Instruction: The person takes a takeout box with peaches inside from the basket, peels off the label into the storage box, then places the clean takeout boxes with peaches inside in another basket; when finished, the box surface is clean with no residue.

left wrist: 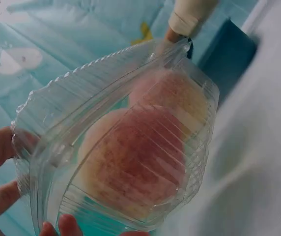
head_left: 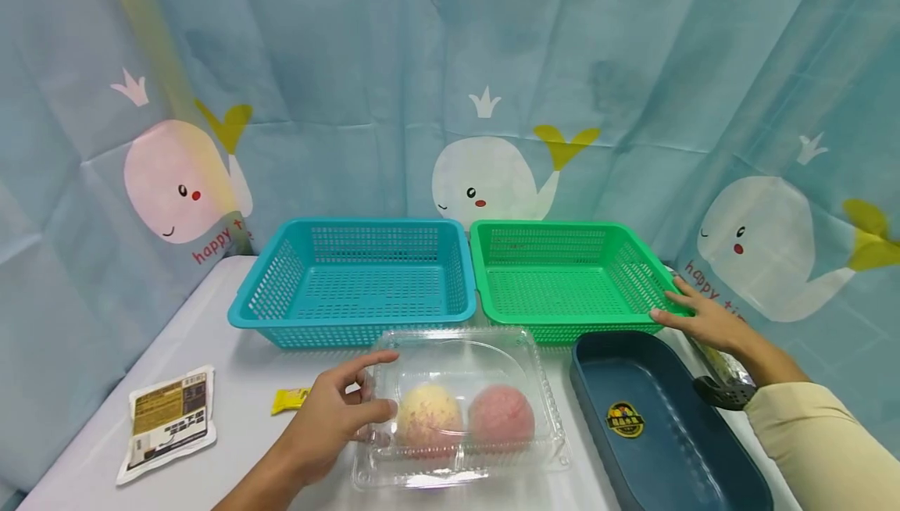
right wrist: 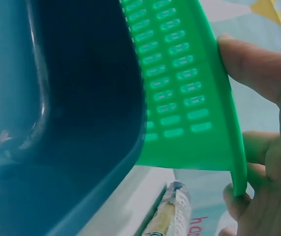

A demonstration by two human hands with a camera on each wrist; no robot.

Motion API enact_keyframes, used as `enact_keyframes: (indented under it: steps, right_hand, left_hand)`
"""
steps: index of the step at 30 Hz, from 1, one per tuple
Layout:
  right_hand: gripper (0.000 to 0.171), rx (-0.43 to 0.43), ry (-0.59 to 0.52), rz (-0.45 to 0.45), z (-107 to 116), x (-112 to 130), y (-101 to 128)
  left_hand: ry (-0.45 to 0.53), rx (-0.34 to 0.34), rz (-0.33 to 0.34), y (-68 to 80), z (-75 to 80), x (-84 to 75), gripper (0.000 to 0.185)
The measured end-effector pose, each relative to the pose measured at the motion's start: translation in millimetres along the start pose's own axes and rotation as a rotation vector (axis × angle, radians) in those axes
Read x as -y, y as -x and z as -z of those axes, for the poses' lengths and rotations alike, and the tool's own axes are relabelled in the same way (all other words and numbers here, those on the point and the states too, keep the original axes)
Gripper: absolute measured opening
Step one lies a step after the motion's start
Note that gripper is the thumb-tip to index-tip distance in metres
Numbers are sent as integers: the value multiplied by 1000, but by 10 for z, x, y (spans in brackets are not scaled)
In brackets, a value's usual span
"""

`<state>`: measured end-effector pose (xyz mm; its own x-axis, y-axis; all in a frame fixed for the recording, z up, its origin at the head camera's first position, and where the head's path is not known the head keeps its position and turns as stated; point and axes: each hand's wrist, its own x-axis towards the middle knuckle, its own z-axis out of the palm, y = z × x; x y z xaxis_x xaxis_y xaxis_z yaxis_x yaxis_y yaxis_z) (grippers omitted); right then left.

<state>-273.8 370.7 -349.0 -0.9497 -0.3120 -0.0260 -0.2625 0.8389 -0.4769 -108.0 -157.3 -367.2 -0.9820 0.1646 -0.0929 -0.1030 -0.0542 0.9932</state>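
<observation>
A clear plastic clamshell box (head_left: 460,405) lies at the front middle of the white table, with a yellowish round bun (head_left: 429,415) and a pink one (head_left: 501,415) inside. My left hand (head_left: 383,384) grips its left edge, index finger over the lid and thumb against the side. In the left wrist view the box (left wrist: 130,147) fills the frame and my left hand (left wrist: 3,167) curls round its rim. My right hand (head_left: 668,298) pinches the front right corner of the green basket (head_left: 562,276). The right wrist view shows my right hand (right wrist: 258,147) with the thumb over the green basket's rim (right wrist: 189,98) and the fingers beneath.
An empty teal basket (head_left: 351,280) stands left of the green one. A dark blue tray (head_left: 661,417) lies at the front right, under my right forearm. A flat printed packet (head_left: 169,417) and a small yellow wrapper (head_left: 290,398) lie at the left. A whale-print curtain hangs behind.
</observation>
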Motion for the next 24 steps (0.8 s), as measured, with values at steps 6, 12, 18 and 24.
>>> enact_keyframes:
  steps: [6,12,18,24]
  right_hand:
    - [84,8,-25,2,-36,-14,0]
    - [84,-2,-24,7,-44,-17,-13]
    - [85,10,-16,7,-4,16,-7]
    - [86,16,-31,-1,22,4,-3]
  left_hand:
    - [-6,-8,-10,43,-51,-313,62]
    - [-29,-24,-71,-9,-155,-669,61]
    - [-67,-28,-127,-233,-297,-952,58]
    - [-89,-41,-146,-538,-480,-1145,55]
